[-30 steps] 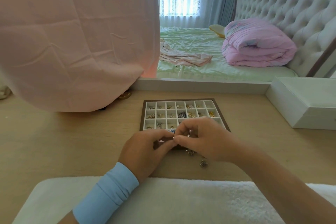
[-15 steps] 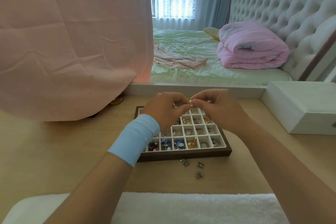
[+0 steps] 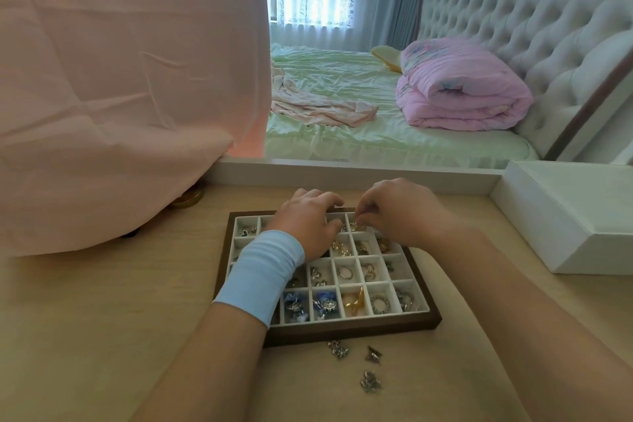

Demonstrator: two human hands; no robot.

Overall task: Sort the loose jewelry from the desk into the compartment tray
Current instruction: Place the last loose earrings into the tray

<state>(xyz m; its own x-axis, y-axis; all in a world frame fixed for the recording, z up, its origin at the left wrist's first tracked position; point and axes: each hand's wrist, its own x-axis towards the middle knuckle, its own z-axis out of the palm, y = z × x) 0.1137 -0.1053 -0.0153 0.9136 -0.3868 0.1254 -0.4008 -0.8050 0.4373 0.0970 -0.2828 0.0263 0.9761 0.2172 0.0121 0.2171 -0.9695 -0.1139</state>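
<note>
R hand (image 3: 397, 216) pinches gold piece (image 3: 356, 225) over a far-row cell, 12 o'clock of tray (image 3: 352, 331); lower it right in before letting go. L hand (image 3: 308, 219) rests on tray, grip unclear. Three loose pcs (image 3: 370, 381) lie at tray's 6 o'clock.

Left hand (image 3: 310, 216), right hand (image 3: 400, 212), fingers (image 3: 369, 210) curled.

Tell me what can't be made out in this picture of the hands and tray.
All in the head view:
Tray, several left cells: covered by the left hand and sleeve.
Gold piece at the right hand: too small to tell its kind, or whether it is pinched.
Loose pieces on the desk: too small to identify.
Gold object: mostly under the cloth.
</note>
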